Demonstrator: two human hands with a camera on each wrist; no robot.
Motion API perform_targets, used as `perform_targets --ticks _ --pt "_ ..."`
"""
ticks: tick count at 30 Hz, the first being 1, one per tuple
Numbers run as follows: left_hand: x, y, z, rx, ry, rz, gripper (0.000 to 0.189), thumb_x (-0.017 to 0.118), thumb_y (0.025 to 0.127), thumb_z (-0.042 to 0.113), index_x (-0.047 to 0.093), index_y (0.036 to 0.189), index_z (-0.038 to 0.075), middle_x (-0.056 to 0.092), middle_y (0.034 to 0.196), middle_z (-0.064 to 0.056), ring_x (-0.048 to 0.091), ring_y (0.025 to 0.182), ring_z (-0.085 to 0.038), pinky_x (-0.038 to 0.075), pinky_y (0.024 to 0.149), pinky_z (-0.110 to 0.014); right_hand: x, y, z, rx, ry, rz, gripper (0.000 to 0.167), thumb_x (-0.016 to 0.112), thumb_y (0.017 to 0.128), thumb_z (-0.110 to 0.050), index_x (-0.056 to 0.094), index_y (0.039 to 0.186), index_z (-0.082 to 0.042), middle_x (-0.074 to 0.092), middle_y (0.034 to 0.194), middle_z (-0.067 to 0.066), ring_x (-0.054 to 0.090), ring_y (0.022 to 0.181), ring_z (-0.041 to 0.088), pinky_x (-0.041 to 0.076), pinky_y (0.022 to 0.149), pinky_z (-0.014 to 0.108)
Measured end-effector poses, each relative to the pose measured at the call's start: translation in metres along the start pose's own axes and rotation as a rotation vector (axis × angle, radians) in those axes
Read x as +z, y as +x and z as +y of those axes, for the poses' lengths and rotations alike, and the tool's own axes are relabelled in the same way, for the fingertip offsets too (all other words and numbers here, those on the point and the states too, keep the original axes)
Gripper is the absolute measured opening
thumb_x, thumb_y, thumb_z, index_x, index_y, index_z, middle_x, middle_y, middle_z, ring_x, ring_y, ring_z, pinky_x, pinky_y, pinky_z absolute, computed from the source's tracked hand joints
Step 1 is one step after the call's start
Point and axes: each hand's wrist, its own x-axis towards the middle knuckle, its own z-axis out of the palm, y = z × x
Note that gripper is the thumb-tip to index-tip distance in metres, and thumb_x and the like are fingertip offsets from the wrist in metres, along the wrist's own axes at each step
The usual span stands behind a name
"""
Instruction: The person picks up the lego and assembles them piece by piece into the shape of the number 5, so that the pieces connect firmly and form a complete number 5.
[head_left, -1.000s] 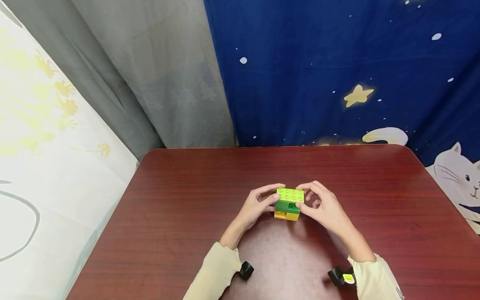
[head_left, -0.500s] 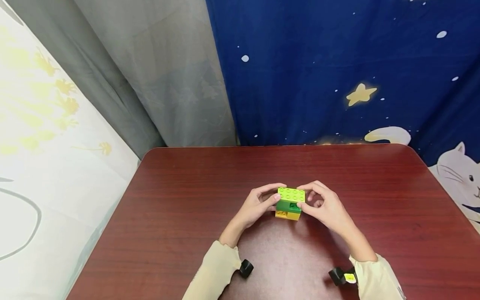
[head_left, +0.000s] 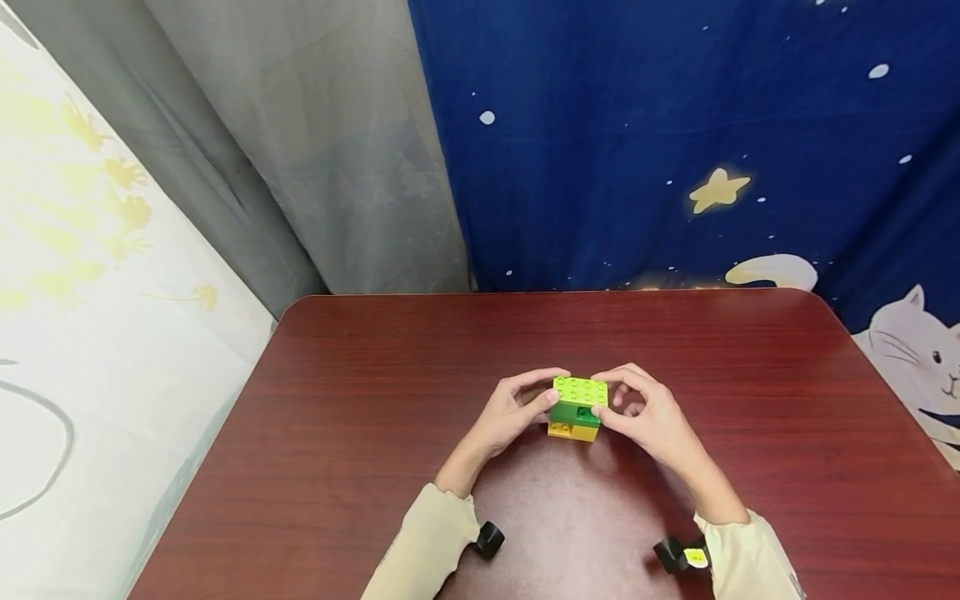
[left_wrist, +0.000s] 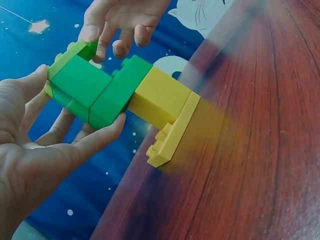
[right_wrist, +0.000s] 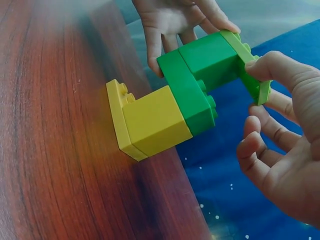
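Note:
A small stack of toy building bricks stands over the table between both hands in the head view. Its top is a lime-green plate point(head_left: 581, 389) with studs; beneath come green bricks point(right_wrist: 187, 90), a yellow brick point(right_wrist: 155, 120) and a thin yellow plate point(left_wrist: 181, 122) at the bottom. The green and yellow parts are stepped, leaving gaps under both overhanging ends. My left hand point(head_left: 510, 414) grips the stack's left side, thumb near the lime plate's corner, a finger along the green bricks. My right hand point(head_left: 652, 421) pinches the lime plate's right end between thumb and forefinger, its other fingers loosely curled.
The reddish-brown wooden table point(head_left: 390, 375) has rounded far corners. Behind it hang a grey curtain point(head_left: 360, 167) and a blue star-patterned curtain point(head_left: 600, 167); a white patterned cloth point(head_left: 112, 333) is on the left. Black wrist devices point(head_left: 490, 540) sit at both sleeves.

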Motion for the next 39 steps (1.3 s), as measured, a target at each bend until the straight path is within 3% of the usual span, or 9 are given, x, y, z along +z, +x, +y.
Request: perform_targets --ticks 7,14,19,29,34,39 --pt "-0.002 0.0 -0.002 0.002 -0.01 -0.005 0.035 0.05 0.095 0.0 0.047 0.128 -0.011 0.056 0.118 -0.013 0.058 0.096 -0.015 0.042 0.081 -0.061 0.0 0.001 0.002 0.013 0.014 -0.013 0.032 0.074 0.074 0.004 0.064 0.104 0.0 0.053 0.087 0.014 0.048 0.075 0.029 0.044 0.053 0.024" --pt "-0.007 0.004 -0.019 0.004 -0.032 0.002 0.036 0.051 0.094 0.001 0.048 0.129 -0.008 0.056 0.119 -0.013 0.059 0.096 -0.017 0.044 0.079 -0.058 -0.002 0.002 0.001 0.005 0.009 -0.025 0.031 0.074 0.074 0.004 0.064 0.103 0.001 0.054 0.086 0.012 0.049 0.074 0.03 0.045 0.054 0.024" --pt "-0.007 0.004 -0.022 0.028 -0.011 0.001 0.036 0.053 0.095 0.004 0.05 0.129 -0.006 0.056 0.119 -0.013 0.059 0.096 -0.019 0.047 0.078 -0.055 -0.002 0.001 0.001 0.01 0.008 -0.026 0.031 0.075 0.074 0.004 0.064 0.103 0.001 0.054 0.087 0.011 0.05 0.073 0.029 0.045 0.054 0.024" --pt "0.0 -0.003 0.003 -0.033 -0.003 -0.015 0.038 0.051 0.095 0.004 0.046 0.13 -0.008 0.055 0.12 -0.012 0.058 0.098 -0.017 0.04 0.082 -0.061 -0.002 0.0 0.003 0.008 0.029 -0.021 0.032 0.074 0.074 0.004 0.064 0.105 0.001 0.054 0.088 0.011 0.05 0.075 0.03 0.045 0.054 0.024" --pt "0.0 -0.002 0.005 -0.047 0.036 -0.012 0.039 0.052 0.095 0.006 0.045 0.131 -0.008 0.055 0.122 -0.011 0.058 0.099 -0.016 0.043 0.084 -0.056 -0.002 0.0 0.004 -0.01 0.022 -0.013 0.033 0.074 0.074 0.004 0.065 0.106 0.002 0.056 0.091 0.011 0.05 0.075 0.03 0.046 0.055 0.024" --pt "0.002 -0.002 0.007 -0.004 0.111 0.007 0.037 0.052 0.095 0.006 0.047 0.13 -0.007 0.054 0.124 -0.016 0.057 0.102 -0.019 0.048 0.085 -0.043 -0.001 -0.002 0.005 -0.042 -0.009 0.013 0.035 0.075 0.074 0.004 0.065 0.107 0.0 0.055 0.092 0.011 0.047 0.065 0.025 0.041 0.051 0.025"
